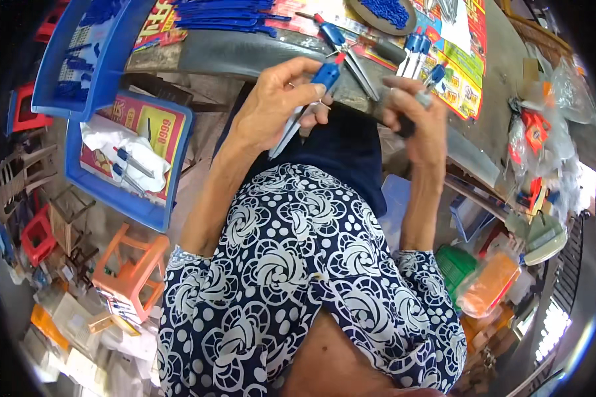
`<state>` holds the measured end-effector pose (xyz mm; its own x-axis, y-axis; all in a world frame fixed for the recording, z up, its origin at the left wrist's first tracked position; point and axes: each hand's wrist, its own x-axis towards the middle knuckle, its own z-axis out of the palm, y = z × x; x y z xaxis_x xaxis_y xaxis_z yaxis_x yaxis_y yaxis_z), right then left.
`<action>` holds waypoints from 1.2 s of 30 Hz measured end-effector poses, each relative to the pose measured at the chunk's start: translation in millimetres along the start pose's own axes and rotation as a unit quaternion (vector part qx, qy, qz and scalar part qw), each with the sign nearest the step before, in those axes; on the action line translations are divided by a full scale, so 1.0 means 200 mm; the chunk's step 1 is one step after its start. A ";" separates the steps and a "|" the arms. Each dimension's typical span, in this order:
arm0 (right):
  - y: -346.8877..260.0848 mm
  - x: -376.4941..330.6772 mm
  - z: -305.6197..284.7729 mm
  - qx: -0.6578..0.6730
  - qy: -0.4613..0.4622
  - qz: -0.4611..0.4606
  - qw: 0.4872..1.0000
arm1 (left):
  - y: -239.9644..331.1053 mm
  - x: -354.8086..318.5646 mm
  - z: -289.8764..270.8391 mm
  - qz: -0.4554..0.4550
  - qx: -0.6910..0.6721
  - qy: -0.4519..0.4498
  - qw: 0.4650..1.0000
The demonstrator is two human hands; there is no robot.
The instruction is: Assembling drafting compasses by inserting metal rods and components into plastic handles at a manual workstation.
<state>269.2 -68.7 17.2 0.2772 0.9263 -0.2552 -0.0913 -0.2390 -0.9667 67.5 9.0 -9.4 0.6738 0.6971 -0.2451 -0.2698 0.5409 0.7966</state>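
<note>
My left hand (281, 99) is closed around a drawing compass (325, 77) with a blue head, a red tip and metal legs pointing down toward my lap. My right hand (414, 112), smeared by motion, is curled at the table's edge around a dark object (405, 126) whose kind I cannot make out. Between the hands, another blue-headed compass (343, 47) lies on the table with its legs toward me. More blue-and-silver compasses (414, 54) lie side by side just beyond my right hand.
Long blue plastic strips (225, 14) and a round dish of small blue parts (385, 14) lie on the table (225, 53). At left are a blue bin (106, 66) and a blue tray (122, 210) with compasses on white cloth. An orange stool (129, 271) stands below; plastic bags (563, 92) hang right.
</note>
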 end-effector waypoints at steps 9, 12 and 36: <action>0.07 0.04 0.30 0.218 -0.074 0.026 0.973 | 0.05 -0.06 0.02 -0.018 -0.012 -0.044 0.999; 0.08 0.06 0.28 0.269 -0.080 0.045 0.959 | 0.06 -0.07 0.04 -0.033 0.006 -0.045 0.998; 0.10 -0.08 -0.49 -0.110 0.282 -0.038 0.952 | -0.02 -0.01 0.03 -0.049 -0.125 -0.015 0.991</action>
<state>355.5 -117.2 -0.1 0.7510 0.6536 -0.0937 0.1347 -0.2906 -0.9473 72.3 2.6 -8.8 0.7239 0.6232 -0.2959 -0.3615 0.7079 0.6068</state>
